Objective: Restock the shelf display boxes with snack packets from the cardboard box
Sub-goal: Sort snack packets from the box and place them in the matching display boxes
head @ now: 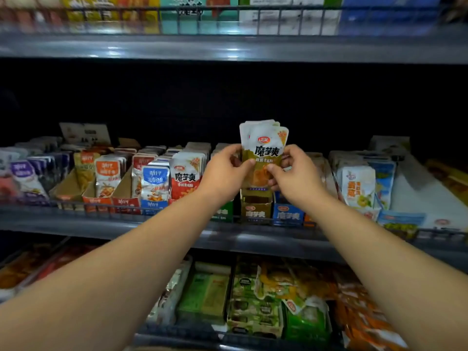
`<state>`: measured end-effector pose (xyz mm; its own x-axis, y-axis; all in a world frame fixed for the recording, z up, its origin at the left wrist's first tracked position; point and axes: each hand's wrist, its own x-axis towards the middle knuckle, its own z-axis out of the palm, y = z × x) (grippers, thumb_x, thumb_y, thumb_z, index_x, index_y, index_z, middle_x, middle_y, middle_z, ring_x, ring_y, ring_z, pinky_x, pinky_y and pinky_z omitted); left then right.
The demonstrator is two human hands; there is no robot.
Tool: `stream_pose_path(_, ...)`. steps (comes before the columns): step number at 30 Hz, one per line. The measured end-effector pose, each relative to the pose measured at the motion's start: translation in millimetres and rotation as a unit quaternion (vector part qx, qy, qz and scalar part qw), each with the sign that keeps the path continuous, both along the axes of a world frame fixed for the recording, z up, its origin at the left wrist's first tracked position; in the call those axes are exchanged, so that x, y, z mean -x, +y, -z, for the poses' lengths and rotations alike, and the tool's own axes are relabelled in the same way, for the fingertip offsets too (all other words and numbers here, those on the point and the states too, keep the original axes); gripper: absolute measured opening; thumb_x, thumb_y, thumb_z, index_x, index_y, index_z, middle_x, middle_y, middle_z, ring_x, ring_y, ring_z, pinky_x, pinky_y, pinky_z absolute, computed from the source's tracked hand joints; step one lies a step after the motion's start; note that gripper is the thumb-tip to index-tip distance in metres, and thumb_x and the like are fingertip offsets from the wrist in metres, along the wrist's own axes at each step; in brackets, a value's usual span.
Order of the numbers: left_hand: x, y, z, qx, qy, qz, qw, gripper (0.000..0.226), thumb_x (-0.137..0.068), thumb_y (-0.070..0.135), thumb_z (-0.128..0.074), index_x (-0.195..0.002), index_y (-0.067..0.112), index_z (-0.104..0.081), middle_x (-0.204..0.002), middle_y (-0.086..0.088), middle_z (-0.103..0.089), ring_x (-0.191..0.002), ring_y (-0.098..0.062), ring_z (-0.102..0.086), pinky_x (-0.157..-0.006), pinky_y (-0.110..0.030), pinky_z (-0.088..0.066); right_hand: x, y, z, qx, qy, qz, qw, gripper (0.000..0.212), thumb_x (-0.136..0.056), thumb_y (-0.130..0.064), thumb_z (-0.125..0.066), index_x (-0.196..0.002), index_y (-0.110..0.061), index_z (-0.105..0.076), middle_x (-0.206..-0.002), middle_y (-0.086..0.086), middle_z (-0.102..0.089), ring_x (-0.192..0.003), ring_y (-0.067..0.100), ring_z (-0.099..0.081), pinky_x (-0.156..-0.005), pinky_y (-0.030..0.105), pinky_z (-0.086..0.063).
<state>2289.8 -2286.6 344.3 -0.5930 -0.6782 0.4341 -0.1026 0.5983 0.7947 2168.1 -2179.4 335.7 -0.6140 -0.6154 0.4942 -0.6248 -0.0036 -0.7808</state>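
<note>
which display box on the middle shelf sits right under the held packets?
The olive-gold display box, between the green box and the blue box; it matches the olive-gold packets held directly above it.

A grey upper shelf (pixel 228 48) is fronted by a wire guard rail (pixel 220 20), behind which yellow, teal, white and blue cartons (pixel 286 13) are ranged, while green packs (pixel 205 292) and orange bags (pixel 362 315) are laid on the bottom shelf (pixel 192 342).

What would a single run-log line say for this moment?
stage: restocking | left hand: grips olive snack packets | right hand: grips same stack | position: above olive display box
</note>
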Motion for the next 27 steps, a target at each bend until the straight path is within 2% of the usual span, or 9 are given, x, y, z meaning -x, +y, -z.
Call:
stream_pose_path(1,2.9,-3.3,2.0,0.003,-0.008,-0.003,1.000,0.041,-0.099,0.035,-0.066,-0.138,0.024,-0.058,-0.096,0.010,-0.064,-0.083,-0.006,-0.062,-0.066,-0.024,-0.052,4.3,-4.3,1.8,-0.014,-0.001,0.001,1.000,0.020,-0.097,-0.015,-0.063,-0.107,-0.025,-0.048,-0.088,-0.007,-0.061,-0.066,0.013,-0.068,-0.064,0.034,-0.061)
stream_pose_path(5,10.8,-14.9,23.0,-0.014,-0.023,0.000,1.000,0.027,-0.097,0.034,-0.068,-0.123,0.032,-0.063,-0.097,-0.004,-0.074,-0.087,-0.021,-0.072,-0.077,-0.049,-0.062,18.9,-13.0,13.8,-0.080,0.028,0.023,0.996,0.015,-0.095,-0.021,-0.066,-0.103,-0.022,-0.054,-0.092,-0.004,-0.066,-0.078,0.012,-0.069,-0.063,0.030,-0.059)
stream_pose_path(7,11.0,-17.6,31.6,-0.011,-0.020,-0.008,1.000,0.021,-0.097,0.036,-0.068,-0.118,0.033,-0.062,-0.093,-0.007,-0.073,-0.084,-0.023,-0.072,-0.075,-0.051,-0.061,22.5,-15.8,16.1,-0.094,0.056,0.039,0.993,0.014,-0.093,-0.025,-0.069,-0.100,-0.021,-0.057,-0.091,-0.005,-0.066,-0.083,0.011,-0.066,-0.064,0.028,-0.056)
stream_pose_path(12,9.7,-19.1,38.7,-0.010,0.008,0.007,1.000,0.023,-0.101,0.032,-0.063,-0.120,0.039,-0.053,-0.096,-0.006,-0.066,-0.088,-0.021,-0.069,-0.079,-0.048,-0.061,21.4,-22.9,17.9,-0.099,0.071,0.029,0.992,0.013,-0.094,-0.025,-0.066,-0.099,-0.025,-0.055,-0.090,-0.004,-0.064,-0.082,0.013,-0.066,-0.072,0.042,-0.061)
stream_pose_path(15,12.0,-20.2,38.2,0.007,-0.011,0.017,1.000,0.027,-0.102,0.030,-0.060,-0.127,0.033,-0.051,-0.099,-0.006,-0.065,-0.089,-0.023,-0.067,-0.079,-0.048,-0.060,20.0,-23.3,19.0,-0.110,0.090,0.026,0.989,0.029,-0.096,-0.023,-0.063,-0.122,-0.024,-0.050,-0.086,-0.010,-0.059,-0.079,0.010,-0.063,-0.065,0.033,-0.056)
stream_pose_path(18,15.3,-20.7,38.8,0.031,-0.043,0.023,0.998,0.038,-0.103,0.026,-0.058,-0.138,0.029,-0.046,-0.108,-0.003,-0.063,-0.090,-0.018,-0.066,-0.071,-0.036,-0.058,19.4,-23.7,19.1,-0.140,0.114,0.028,0.983,0.042,-0.097,-0.023,-0.062,-0.135,-0.024,-0.044,-0.094,-0.011,-0.058,-0.085,0.012,-0.063,-0.068,0.030,-0.054)
stream_pose_path(21,16.9,-23.1,40.1,0.073,-0.070,0.011,0.995,0.042,-0.102,0.029,-0.058,-0.141,0.028,-0.042,-0.112,-0.002,-0.059,-0.089,-0.017,-0.063,-0.074,-0.036,-0.056,22.2,-24.9,20.1,-0.145,0.095,0.026,0.984,0.037,-0.097,-0.022,-0.062,-0.131,-0.023,-0.048,-0.094,-0.011,-0.058,-0.089,0.016,-0.065,-0.070,0.032,-0.056)
stream_pose_path(25,15.7,-25.8,40.7,0.095,-0.088,0.010,0.992,0.045,-0.103,0.029,-0.057,-0.144,0.027,-0.039,-0.114,-0.003,-0.058,-0.084,-0.014,-0.059,-0.069,-0.034,-0.050,26.0,-24.8,20.1,-0.141,0.122,0.041,0.982,0.028,-0.096,-0.023,-0.064,-0.120,-0.024,-0.051,-0.081,-0.008,-0.058,-0.073,0.010,-0.060,-0.056,0.026,-0.044)
stream_pose_path(27,15.1,-26.1,42.0,0.082,-0.080,0.012,0.993,0.047,-0.102,0.028,-0.058,-0.144,0.030,-0.038,-0.113,-0.003,-0.059,-0.081,-0.014,-0.062,-0.065,-0.031,-0.051,26.9,-24.2,20.4,-0.140,0.135,0.040,0.980,0.027,-0.095,-0.022,-0.066,-0.119,-0.026,-0.053,-0.082,-0.007,-0.061,-0.072,0.010,-0.060,-0.055,0.025,-0.041)
